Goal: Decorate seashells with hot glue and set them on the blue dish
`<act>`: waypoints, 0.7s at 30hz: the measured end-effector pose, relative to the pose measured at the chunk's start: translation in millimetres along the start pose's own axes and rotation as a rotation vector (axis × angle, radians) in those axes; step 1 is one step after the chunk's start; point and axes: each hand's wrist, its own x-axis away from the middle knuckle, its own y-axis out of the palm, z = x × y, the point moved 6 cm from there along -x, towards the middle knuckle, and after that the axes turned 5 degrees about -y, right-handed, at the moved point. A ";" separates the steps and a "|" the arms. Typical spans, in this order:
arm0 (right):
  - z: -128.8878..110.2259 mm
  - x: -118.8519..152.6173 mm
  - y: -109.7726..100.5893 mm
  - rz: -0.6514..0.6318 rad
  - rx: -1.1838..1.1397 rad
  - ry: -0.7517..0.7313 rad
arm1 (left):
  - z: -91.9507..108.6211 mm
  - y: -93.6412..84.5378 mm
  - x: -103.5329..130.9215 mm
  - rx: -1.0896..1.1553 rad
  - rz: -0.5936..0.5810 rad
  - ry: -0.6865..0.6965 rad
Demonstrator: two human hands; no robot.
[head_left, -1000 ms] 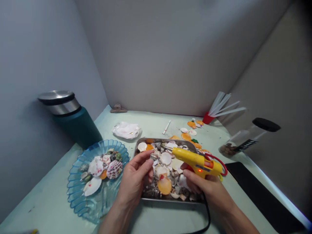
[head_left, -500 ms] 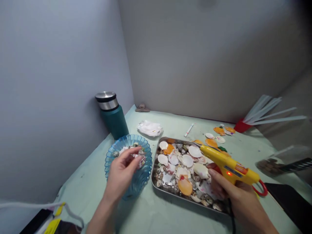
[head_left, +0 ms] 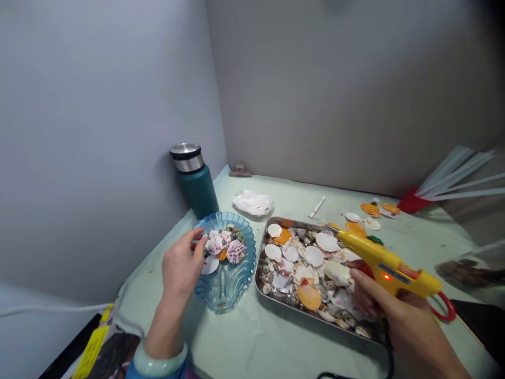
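My right hand (head_left: 394,310) grips a yellow hot glue gun (head_left: 379,258) with a lit red light, its nozzle pointing left over a metal tray (head_left: 292,310) full of seashells. My left hand (head_left: 183,263) is over the left side of a clear blue scalloped dish (head_left: 226,295). Its thumb and index finger are pinched close together; whatever is between them is too small or hidden to make out. Inside the dish lie several shells, among them a purple-speckled scallop shell (head_left: 236,251) and a white shell (head_left: 210,265).
A teal bottle (head_left: 197,192) stands behind the dish. Behind the tray lie a white packet (head_left: 252,203), a white stick (head_left: 317,207) and orange shells (head_left: 371,210). Glue sticks (head_left: 453,173) lean from a red cup (head_left: 412,201). A black cord (head_left: 390,350) hangs below the glue gun.
My left hand has moved left from the dish's middle to its left side, uncovering the shells there. The glue gun stays over the tray. The whole view has shifted slightly.
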 end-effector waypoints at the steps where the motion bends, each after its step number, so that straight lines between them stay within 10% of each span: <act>1: 0.7 0.1 -0.3 -0.005 -0.003 0.000 | -1.2 0.6 -0.4 -0.004 0.000 -0.004; 11: 4.6 0.6 0.8 -0.016 -0.083 0.002 | 2.6 -3.9 4.0 0.133 0.042 -0.019; 21: 3.0 2.0 -16.2 0.073 -0.119 -0.023 | 91.2 26.1 52.9 0.273 -0.175 0.461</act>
